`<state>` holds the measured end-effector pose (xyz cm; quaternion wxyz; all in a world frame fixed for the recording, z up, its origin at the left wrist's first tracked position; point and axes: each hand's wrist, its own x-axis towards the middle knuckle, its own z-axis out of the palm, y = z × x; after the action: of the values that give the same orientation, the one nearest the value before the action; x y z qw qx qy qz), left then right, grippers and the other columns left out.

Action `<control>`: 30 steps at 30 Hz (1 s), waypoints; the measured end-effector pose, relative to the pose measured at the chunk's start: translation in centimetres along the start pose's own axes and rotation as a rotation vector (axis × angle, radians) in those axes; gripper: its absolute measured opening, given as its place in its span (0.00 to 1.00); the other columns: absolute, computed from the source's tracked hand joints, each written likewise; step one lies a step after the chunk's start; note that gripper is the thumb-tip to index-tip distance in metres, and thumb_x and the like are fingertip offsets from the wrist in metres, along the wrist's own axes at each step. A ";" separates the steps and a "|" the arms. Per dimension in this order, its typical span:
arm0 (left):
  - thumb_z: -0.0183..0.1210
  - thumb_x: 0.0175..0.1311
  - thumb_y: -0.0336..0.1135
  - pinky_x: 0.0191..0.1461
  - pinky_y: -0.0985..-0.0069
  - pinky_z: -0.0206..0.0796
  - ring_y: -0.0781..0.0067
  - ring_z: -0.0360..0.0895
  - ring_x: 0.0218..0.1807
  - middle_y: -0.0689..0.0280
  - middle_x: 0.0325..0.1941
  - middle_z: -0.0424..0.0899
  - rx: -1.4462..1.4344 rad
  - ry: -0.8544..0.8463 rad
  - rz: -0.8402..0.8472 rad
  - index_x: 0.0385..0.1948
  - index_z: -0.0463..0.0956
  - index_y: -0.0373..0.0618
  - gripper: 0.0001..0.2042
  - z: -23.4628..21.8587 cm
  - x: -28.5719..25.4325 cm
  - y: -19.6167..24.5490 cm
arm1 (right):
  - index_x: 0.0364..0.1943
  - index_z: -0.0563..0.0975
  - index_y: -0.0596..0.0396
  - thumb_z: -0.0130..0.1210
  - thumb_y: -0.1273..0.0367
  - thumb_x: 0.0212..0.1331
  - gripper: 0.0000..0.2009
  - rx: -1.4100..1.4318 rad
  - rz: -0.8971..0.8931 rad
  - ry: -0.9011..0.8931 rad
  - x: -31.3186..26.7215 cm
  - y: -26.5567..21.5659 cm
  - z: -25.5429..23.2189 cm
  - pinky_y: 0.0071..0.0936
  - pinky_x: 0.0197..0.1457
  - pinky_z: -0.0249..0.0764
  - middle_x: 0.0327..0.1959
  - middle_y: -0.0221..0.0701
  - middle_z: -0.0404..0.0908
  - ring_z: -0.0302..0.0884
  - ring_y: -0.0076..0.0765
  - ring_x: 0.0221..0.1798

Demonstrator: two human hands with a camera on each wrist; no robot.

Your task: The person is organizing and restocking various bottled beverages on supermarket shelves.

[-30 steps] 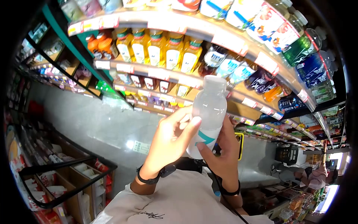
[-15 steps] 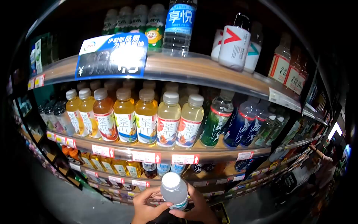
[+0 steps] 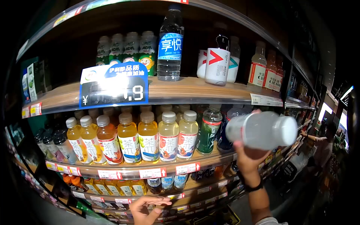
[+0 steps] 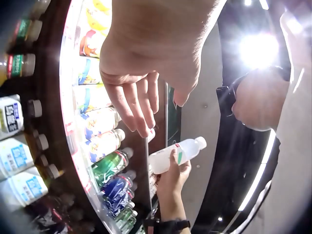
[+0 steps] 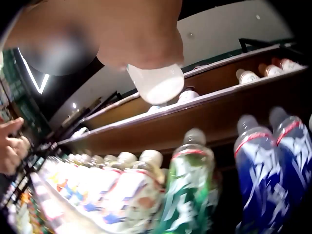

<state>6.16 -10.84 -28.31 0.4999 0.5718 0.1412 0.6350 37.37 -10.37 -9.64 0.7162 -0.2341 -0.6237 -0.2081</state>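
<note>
In the head view a whitish bottle (image 3: pixel 258 129) with a white cap lies tilted in my right hand (image 3: pixel 252 159), cap end to the right. The fingers grip its body in front of the shelves. Seen from the left wrist, the bottle (image 4: pixel 178 155) has a teal mark on its label and the right hand (image 4: pixel 171 183) wraps it from below. My left hand (image 3: pixel 149 210) is low in the head view, holding nothing, fingers extended. In the left wrist view the left hand (image 4: pixel 146 73) hangs with loose fingers, apart from the bottle.
On the upper shelf (image 3: pixel 202 92) stand a blue-labelled water bottle (image 3: pixel 170 47), a bottle with a red V (image 3: pixel 217 65) and a teal-marked bottle behind it. The shelf below holds several tea bottles (image 3: pixel 129 140) and a green bottle (image 3: pixel 210 131). A price sign (image 3: pixel 114 86) hangs on the upper edge.
Both hands held the bottle upright low in front of the body; the left hand has let go. The right hand has raised the bottle rightward and tipped it. The view has turned up to the shelves.
</note>
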 end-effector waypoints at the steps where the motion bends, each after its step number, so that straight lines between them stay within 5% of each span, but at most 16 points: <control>1: 0.69 0.66 0.45 0.47 0.57 0.83 0.48 0.89 0.41 0.40 0.39 0.87 -0.005 0.013 -0.008 0.43 0.76 0.28 0.23 -0.7 -0.1 0.0 | 0.73 0.55 0.62 0.76 0.66 0.53 0.47 -0.133 -0.157 0.017 2.2 1.7 -0.2 0.45 0.68 0.75 0.72 0.48 0.63 0.68 0.50 0.72; 2: 0.68 0.66 0.45 0.45 0.59 0.83 0.50 0.89 0.39 0.41 0.37 0.87 -0.007 0.025 -0.016 0.42 0.76 0.28 0.23 -1.3 0.0 0.2 | 0.73 0.56 0.61 0.75 0.66 0.54 0.46 -0.265 -0.313 0.037 4.4 3.5 -0.7 0.45 0.68 0.76 0.72 0.49 0.63 0.67 0.50 0.72; 6: 0.69 0.66 0.46 0.41 0.61 0.82 0.53 0.88 0.35 0.44 0.33 0.87 -0.035 0.052 -0.021 0.40 0.76 0.30 0.22 -2.3 0.2 1.4 | 0.69 0.63 0.66 0.68 0.68 0.63 0.34 -0.222 -0.268 0.119 10.4 6.3 1.5 0.42 0.73 0.71 0.71 0.46 0.69 0.70 0.43 0.71; 8: 0.69 0.66 0.47 0.41 0.61 0.82 0.53 0.88 0.34 0.44 0.32 0.87 -0.013 0.055 -0.023 0.40 0.76 0.30 0.23 -3.1 0.3 1.5 | 0.67 0.65 0.66 0.66 0.71 0.65 0.30 -0.463 -0.231 0.055 12.0 7.8 1.4 0.34 0.67 0.72 0.65 0.45 0.74 0.75 0.37 0.65; 13: 0.68 0.66 0.48 0.38 0.61 0.82 0.55 0.87 0.30 0.45 0.29 0.86 0.012 0.071 0.000 0.38 0.76 0.30 0.23 -4.5 0.6 1.3 | 0.63 0.63 0.63 0.69 0.66 0.63 0.31 -0.392 -0.221 0.101 14.0 9.8 3.2 0.33 0.64 0.71 0.56 0.41 0.74 0.74 0.36 0.59; 23: 0.60 0.70 0.48 0.37 0.61 0.82 0.54 0.87 0.30 0.44 0.29 0.85 -0.025 0.034 -0.035 0.40 0.76 0.27 0.24 -5.9 1.7 0.0 | 0.61 0.64 0.61 0.69 0.58 0.62 0.32 -0.280 0.151 -0.161 16.1 10.0 2.9 0.32 0.57 0.77 0.53 0.43 0.80 0.80 0.37 0.53; 30: 0.59 0.70 0.48 0.38 0.61 0.81 0.52 0.87 0.31 0.42 0.30 0.85 -0.036 -0.014 -0.087 0.40 0.75 0.25 0.24 -5.7 2.6 0.0 | 0.64 0.66 0.61 0.67 0.57 0.62 0.33 -0.399 0.178 -0.204 16.9 11.4 2.8 0.31 0.56 0.77 0.53 0.44 0.80 0.80 0.37 0.53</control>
<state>1.66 -6.52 -28.54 0.5381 0.5605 0.1509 0.6112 44.18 0.38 6.52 0.6047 -0.4446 -0.6162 -0.2386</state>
